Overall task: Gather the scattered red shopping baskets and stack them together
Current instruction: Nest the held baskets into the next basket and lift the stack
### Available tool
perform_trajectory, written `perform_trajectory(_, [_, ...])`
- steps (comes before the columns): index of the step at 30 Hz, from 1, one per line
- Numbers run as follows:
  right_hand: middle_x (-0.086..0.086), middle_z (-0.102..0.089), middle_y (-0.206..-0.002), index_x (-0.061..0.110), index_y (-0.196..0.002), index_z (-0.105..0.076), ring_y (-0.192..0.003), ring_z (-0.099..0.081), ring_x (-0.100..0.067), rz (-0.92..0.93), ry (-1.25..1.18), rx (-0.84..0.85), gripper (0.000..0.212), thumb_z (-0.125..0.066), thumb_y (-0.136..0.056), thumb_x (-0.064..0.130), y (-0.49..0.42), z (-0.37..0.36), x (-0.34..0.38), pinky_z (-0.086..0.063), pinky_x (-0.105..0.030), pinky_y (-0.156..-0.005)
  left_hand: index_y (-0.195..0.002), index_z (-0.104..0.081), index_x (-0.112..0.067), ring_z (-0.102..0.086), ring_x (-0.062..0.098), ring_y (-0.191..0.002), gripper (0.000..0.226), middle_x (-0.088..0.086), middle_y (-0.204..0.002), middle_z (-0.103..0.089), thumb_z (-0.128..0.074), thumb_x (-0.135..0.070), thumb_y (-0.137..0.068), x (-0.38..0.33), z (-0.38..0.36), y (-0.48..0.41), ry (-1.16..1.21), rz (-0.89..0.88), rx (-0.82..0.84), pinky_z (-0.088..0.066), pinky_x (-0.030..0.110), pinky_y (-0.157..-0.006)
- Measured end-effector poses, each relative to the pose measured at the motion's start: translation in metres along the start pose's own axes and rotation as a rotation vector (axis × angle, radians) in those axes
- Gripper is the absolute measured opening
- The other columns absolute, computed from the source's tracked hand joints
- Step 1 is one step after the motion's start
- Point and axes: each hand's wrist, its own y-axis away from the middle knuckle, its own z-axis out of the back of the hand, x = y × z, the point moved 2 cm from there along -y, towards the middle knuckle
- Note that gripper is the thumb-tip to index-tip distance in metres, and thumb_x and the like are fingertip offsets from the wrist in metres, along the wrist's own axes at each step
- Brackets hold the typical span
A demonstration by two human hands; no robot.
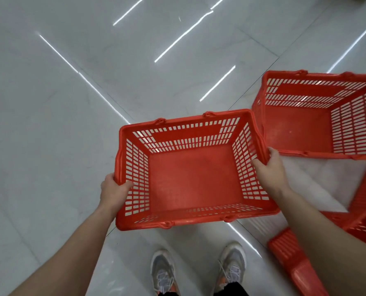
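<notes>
I hold an empty red shopping basket (190,180) in front of me above the floor, its opening facing up. My left hand (113,192) grips its left rim and my right hand (269,169) grips its right rim. A second red basket (318,116) stands upright on the floor to the right, its near left corner almost touching the held one. A third red basket (299,263) lies tipped over at the lower right, partly hidden by my right forearm.
The floor is glossy grey tile (70,103) with bright strip-light reflections. My two feet in grey sneakers (162,272) stand below the held basket. Open floor stretches to the left and ahead.
</notes>
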Motion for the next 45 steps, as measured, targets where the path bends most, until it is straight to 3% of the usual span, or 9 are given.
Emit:
perform_trajectory(6, [-0.013,-0.056,-0.134,0.011,-0.143,-0.039,-0.125,-0.054,-0.028,0.018,-0.054,-0.126,0.081,-0.058,-0.073,0.046,0.071,0.097,0.061,-0.042,-0.050,-0.107,-0.126,-0.047,-0.023,-0.070,0.017,-0.078,0.044,0.000,-0.107,-0.066,-0.070,-0.033,-0.090,-0.085,0.055,0.085,0.022,-0.107,-0.007,-0.056,0.032,-0.059])
perform_trajectory(14, [-0.019,-0.062,-0.125,0.008,-0.133,-0.050,-0.118,-0.057,-0.036,-0.062,-0.032,-0.354,0.054,-0.064,-0.082,0.020,0.204,0.243,0.060,-0.045,-0.043,-0.102,-0.129,-0.047,-0.018,-0.063,0.008,-0.071,0.045,-0.003,-0.102,-0.062,-0.068,-0.032,-0.091,-0.189,0.067,0.212,-0.162,-0.420,0.122,-0.050,0.025,-0.056])
perform_trajectory(21, [-0.020,-0.067,-0.114,0.006,-0.127,-0.056,-0.109,-0.062,-0.038,-0.285,-0.154,-0.629,0.046,-0.067,-0.082,0.008,0.337,0.345,-0.062,-0.043,-0.034,-0.088,-0.119,-0.050,-0.028,-0.069,0.024,-0.090,0.039,-0.001,-0.106,-0.066,-0.068,-0.020,-0.085,-0.223,-0.037,0.339,-0.315,-0.669,0.394,-0.058,0.047,-0.082])
perform_trajectory(28, [-0.013,-0.067,-0.115,0.012,-0.127,-0.057,-0.107,-0.063,-0.032,-0.506,-0.367,-0.798,0.042,-0.066,-0.086,0.016,0.419,0.402,-0.221,-0.046,-0.042,-0.096,-0.132,-0.051,-0.020,-0.063,0.021,-0.096,0.050,0.000,-0.112,-0.065,-0.067,-0.015,-0.085,-0.192,-0.183,0.449,-0.464,-0.811,0.604,-0.050,0.037,-0.088])
perform_trajectory(31, [-0.005,-0.064,-0.106,0.013,-0.125,-0.058,-0.096,-0.063,-0.018,-0.516,-0.426,-0.845,0.040,-0.067,-0.086,0.014,0.425,0.412,-0.271,-0.046,-0.029,-0.087,-0.138,-0.048,-0.023,-0.066,0.025,-0.101,0.056,0.002,-0.117,-0.066,-0.066,-0.019,-0.085,-0.178,-0.229,0.474,-0.516,-0.815,0.649,-0.052,0.046,-0.094])
perform_trajectory(34, [0.008,-0.057,-0.089,0.012,-0.130,-0.056,-0.063,-0.057,0.009,-0.535,-0.517,-0.879,0.042,-0.066,-0.089,0.011,0.416,0.420,-0.322,-0.040,-0.002,-0.059,-0.138,-0.048,-0.025,-0.066,0.025,-0.101,0.056,0.002,-0.119,-0.066,-0.068,-0.021,-0.085,-0.164,-0.276,0.491,-0.549,-0.814,0.645,-0.053,0.048,-0.094])
perform_trajectory(37, [0.012,-0.057,-0.098,0.012,-0.133,-0.055,-0.086,-0.057,-0.002,-0.490,-0.570,-0.853,0.045,-0.065,-0.089,0.007,0.398,0.423,-0.365,-0.038,-0.008,-0.075,-0.133,-0.052,-0.023,-0.066,0.023,-0.099,0.054,0.002,-0.118,-0.068,-0.072,-0.020,-0.083,-0.149,-0.315,0.493,-0.596,-0.786,0.627,-0.051,0.043,-0.091])
perform_trajectory(42, [0.025,-0.060,-0.100,0.026,-0.123,-0.056,-0.084,-0.053,0.027,-0.497,-0.637,-0.749,0.045,-0.065,-0.087,0.002,0.370,0.399,-0.429,-0.035,0.005,-0.071,-0.134,-0.050,-0.015,-0.065,0.029,-0.105,0.055,0.008,-0.120,-0.067,-0.071,-0.019,-0.084,-0.109,-0.356,0.471,-0.702,-0.717,0.553,-0.050,0.049,-0.096])
perform_trajectory(45, [0.004,-0.070,-0.113,0.025,-0.128,-0.057,-0.104,-0.066,-0.006,-0.539,-0.714,-0.624,0.046,-0.065,-0.087,0.006,0.354,0.372,-0.462,-0.049,-0.025,-0.096,-0.135,-0.049,-0.012,-0.066,0.030,-0.103,0.056,0.009,-0.119,-0.067,-0.071,-0.019,-0.083,-0.088,-0.376,0.448,-0.715,-0.666,0.538,-0.051,0.050,-0.095])
